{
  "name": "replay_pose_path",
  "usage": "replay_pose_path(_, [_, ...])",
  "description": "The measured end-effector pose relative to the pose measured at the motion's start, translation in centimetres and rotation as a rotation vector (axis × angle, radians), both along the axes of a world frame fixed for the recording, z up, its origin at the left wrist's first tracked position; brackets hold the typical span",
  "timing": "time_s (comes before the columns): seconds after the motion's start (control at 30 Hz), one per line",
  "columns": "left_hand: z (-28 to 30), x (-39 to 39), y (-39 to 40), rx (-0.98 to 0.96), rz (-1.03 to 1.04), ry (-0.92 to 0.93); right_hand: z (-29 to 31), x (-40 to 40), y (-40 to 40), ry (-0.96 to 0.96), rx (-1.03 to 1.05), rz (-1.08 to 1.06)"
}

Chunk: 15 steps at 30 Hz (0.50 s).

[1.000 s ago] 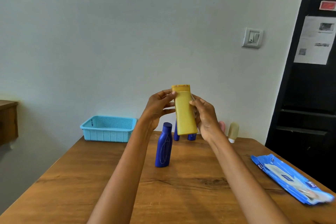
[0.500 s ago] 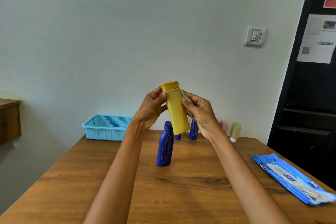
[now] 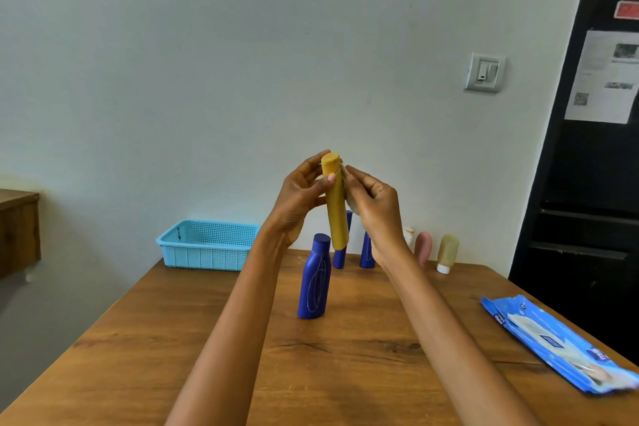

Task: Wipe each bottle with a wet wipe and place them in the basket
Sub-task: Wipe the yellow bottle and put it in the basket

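Note:
A yellow bottle (image 3: 337, 211) is held upright above the table, narrow edge toward me. My left hand (image 3: 301, 197) grips its upper part, thumb across the front near the cap. My right hand (image 3: 375, 207) presses a small white wet wipe (image 3: 349, 199) against the bottle's right side; most of the wipe is hidden by the fingers. A tall blue bottle (image 3: 314, 282) stands on the table below. Two more blue bottles (image 3: 367, 252) stand behind it, partly hidden. The light blue basket (image 3: 207, 245) sits at the table's far left corner.
A white-capped bottle (image 3: 409, 235), a pink tube (image 3: 423, 247) and a beige tube (image 3: 447, 252) stand at the far edge of the wooden table (image 3: 345, 373). A blue wet wipe pack (image 3: 556, 342) lies at the right edge. A wooden shelf (image 3: 17, 228) juts in at left.
The yellow bottle has been turned from its broad face to its narrow edge and shifted slightly left. Both hands have kept hold of it, the right one rubbing with the wipe.

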<state>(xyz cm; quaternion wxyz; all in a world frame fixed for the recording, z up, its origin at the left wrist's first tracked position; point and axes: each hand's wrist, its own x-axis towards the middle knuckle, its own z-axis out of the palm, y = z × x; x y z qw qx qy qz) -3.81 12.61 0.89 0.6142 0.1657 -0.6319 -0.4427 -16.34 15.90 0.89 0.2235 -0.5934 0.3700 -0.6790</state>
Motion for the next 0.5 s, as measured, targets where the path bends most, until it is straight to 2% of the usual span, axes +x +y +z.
replay_pose_path(0.17, [-0.1,0.2,-0.2,0.022,0.048,0.077,-1.6,0.5,1.1,0.283,-0.317,-0.141])
replay_pose_path(0.27, [-0.2,0.2,-0.3,0.045,0.024,0.104,-2.1,-0.5,0.3,0.404,-0.409,-0.274])
replay_pose_path(0.4, [-0.4,-0.3,-0.2,0.068,-0.033,0.075,-0.5,-0.6,-0.3,0.324,-0.385,-0.268])
replay_pose_path(0.5, [-0.2,-0.5,0.0,0.057,-0.052,0.069,0.8,0.3,0.1,0.329,-0.454,-0.246])
